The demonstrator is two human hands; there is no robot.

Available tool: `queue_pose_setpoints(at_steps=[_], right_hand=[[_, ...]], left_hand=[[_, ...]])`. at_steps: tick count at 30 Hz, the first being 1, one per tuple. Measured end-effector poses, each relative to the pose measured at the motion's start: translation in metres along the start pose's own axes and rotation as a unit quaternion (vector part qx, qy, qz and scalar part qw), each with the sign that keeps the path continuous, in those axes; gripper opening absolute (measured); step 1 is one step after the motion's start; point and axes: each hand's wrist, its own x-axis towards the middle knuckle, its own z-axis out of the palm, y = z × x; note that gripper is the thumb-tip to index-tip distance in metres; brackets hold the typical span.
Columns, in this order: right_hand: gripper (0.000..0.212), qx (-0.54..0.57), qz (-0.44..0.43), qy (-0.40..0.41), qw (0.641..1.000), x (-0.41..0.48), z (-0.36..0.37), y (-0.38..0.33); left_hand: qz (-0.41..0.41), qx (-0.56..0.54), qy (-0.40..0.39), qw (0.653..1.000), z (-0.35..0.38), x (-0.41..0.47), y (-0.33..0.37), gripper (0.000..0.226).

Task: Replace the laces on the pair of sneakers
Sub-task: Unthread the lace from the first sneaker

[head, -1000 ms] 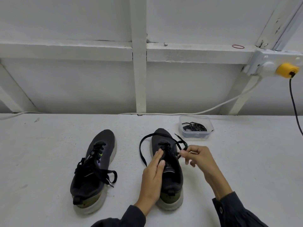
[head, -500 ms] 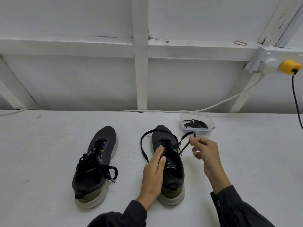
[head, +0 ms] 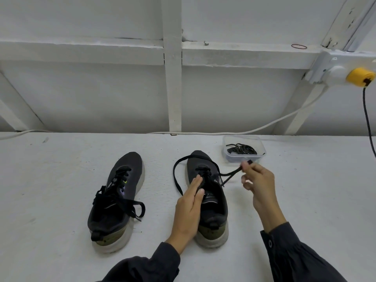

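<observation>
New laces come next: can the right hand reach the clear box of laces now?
Probably yes: the right hand hovers just before the clear box, nothing between, but it pinches a lace.

r hand (head: 257,185) grip on lace (head: 230,173)

Dark sneakers (head: 122,180) (olive heels (head: 211,230)); black lace (head: 232,172); yellow plug (head: 360,76).

The left sneaker (head: 122,190) and right sneaker (head: 213,202) have matt dark knit-cloth uppers over scuffed off-white soles (head: 212,240). The lace (head: 176,178) is flat woven black cloth. The tub (head: 262,148) is clear plastic. The counter (head: 61,180) looks white-painted, matt and grainy. The sleeve (head: 295,259) is dark soft cloth; the plug (head: 359,76) is yellow plastic
</observation>
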Motion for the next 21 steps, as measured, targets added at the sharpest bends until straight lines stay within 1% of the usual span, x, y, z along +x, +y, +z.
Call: queue_pose_setpoints(at_steps=[1,2,4,6,7,8,10,12,14,15,16,17,18,20,21], right_hand=[[0.021,0.016,0.007,0.014,1.000,0.001,-0.001,0.000],[0.023,0.005,0.018,-0.001,1.000,0.001,-0.002,0.000],[0.031,-0.075,0.050,-0.090,0.992,-0.005,-0.001,0.002],[0.033,-0.162,0.080,-0.192,0.965,-0.015,0.003,0.005],[0.031,-0.178,0.080,-0.221,0.956,-0.017,0.004,0.008],[0.028,-0.176,0.069,-0.227,0.955,-0.017,0.005,0.009],[0.023,-0.152,0.031,-0.188,0.970,-0.013,0.004,0.007],[0.020,-0.094,-0.001,-0.099,0.991,-0.004,0.002,0.003],[0.020,-0.015,-0.008,-0.003,1.000,0.004,-0.001,0.000],[0.020,0.008,-0.006,0.023,1.000,0.006,-0.002,0.001],[0.021,0.007,0.002,0.022,1.000,0.006,-0.002,0.002],[0.023,-0.017,0.016,-0.007,1.000,0.004,-0.001,0.004],[0.027,-0.057,0.037,-0.057,0.996,0.000,0.002,0.006],[0.034,-0.140,0.071,-0.172,0.972,-0.010,0.006,0.012],[0.034,-0.161,0.071,-0.204,0.963,-0.013,0.007,0.013]], left_hand=[[0.000,0.000,0.002,1.000,0.001,0.000,0.000,0.040],[0.000,0.000,0.004,1.000,0.001,0.000,0.000,0.040],[0.001,0.000,0.005,1.000,0.001,0.000,-0.001,0.040],[0.001,0.000,0.005,1.000,0.000,0.001,-0.002,0.040],[0.001,0.001,0.004,1.000,0.000,0.001,-0.002,0.040],[0.003,0.003,0.004,1.000,0.000,0.001,-0.002,0.039],[0.006,0.007,0.002,1.000,0.000,0.001,-0.002,0.039],[0.008,0.009,0.000,1.000,-0.001,0.001,-0.002,0.040],[0.006,0.008,-0.003,1.000,0.000,0.001,-0.002,0.040],[0.006,0.007,-0.003,1.000,0.000,0.000,-0.002,0.040],[0.006,0.006,-0.002,1.000,0.000,0.000,-0.002,0.039],[0.006,0.005,0.000,1.000,0.001,0.000,-0.001,0.039],[0.007,0.005,0.002,1.000,0.000,0.000,-0.001,0.038],[0.009,0.007,0.003,1.000,0.000,0.000,-0.001,0.037],[0.010,0.009,0.002,1.000,0.000,0.001,-0.001,0.037]])
